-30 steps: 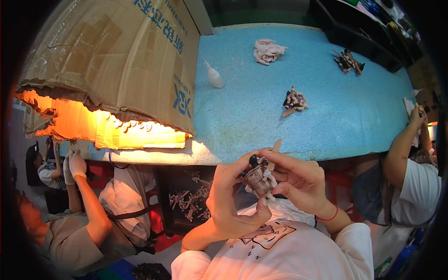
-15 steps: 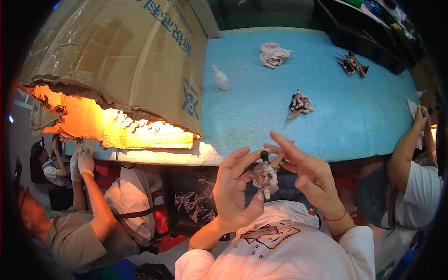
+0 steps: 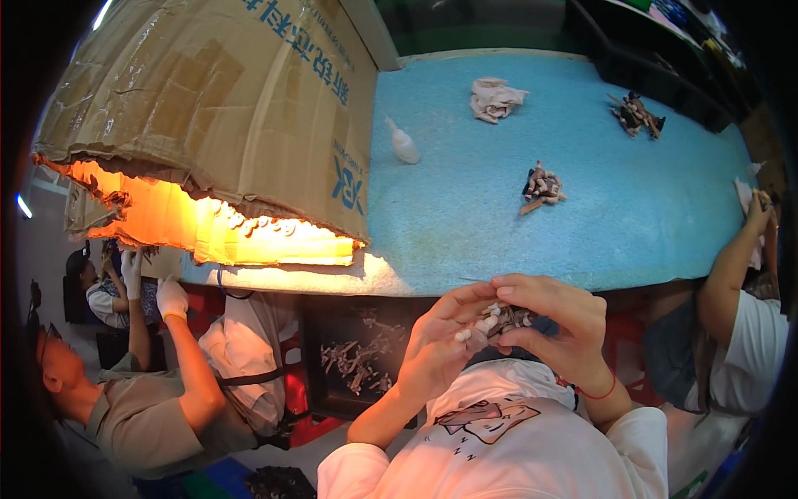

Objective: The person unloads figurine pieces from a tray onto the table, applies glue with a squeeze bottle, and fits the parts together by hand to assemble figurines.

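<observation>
A small figurine in flesh and grey-brown tones is cupped between my two hands, in front of the table's near edge. My left hand grips it from the left, with the thumb below and the fingers curled above. From the right, my right hand closes over it, fingertips meeting those of the left hand. The fingers hide much of the figurine. Beyond them on the blue table lies a small pile of similar figurine pieces.
A large cardboard box, glowing orange inside, covers the table's left side. Near it are a white squeeze bottle and a crumpled cloth. Another figurine pile lies far right. A black crate holds several pieces. People sit on both sides.
My hands have come together around the figurine, which has tipped over from upright. My right hand's outstretched fingers have curled in onto it.
</observation>
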A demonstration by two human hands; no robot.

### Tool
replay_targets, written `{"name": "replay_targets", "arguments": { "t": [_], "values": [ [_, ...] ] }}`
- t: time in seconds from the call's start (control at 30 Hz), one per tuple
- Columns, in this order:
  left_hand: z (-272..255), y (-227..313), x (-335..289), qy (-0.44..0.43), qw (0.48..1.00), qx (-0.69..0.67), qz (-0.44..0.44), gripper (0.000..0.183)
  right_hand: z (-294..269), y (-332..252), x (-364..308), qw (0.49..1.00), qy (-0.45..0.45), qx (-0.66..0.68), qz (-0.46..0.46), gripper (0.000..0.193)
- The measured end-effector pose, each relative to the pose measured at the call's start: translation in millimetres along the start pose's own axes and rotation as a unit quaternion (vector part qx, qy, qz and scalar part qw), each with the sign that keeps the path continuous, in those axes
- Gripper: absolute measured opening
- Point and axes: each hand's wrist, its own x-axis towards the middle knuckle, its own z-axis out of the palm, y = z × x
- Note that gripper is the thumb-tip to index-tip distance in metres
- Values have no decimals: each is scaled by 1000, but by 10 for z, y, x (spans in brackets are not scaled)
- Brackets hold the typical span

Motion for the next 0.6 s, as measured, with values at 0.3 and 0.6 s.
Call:
{"name": "replay_targets", "arguments": {
  "t": [0.3,0.6],
  "values": [
    [-14,-73,-52,-37,998,-47,-26,63,-26,-108,3,988,3,-131,-81,37],
    [-10,-106,-54,-40,986,-151,-55,52,-55,-166,-2,981,-9,-172,-90,37]
  ]
}}
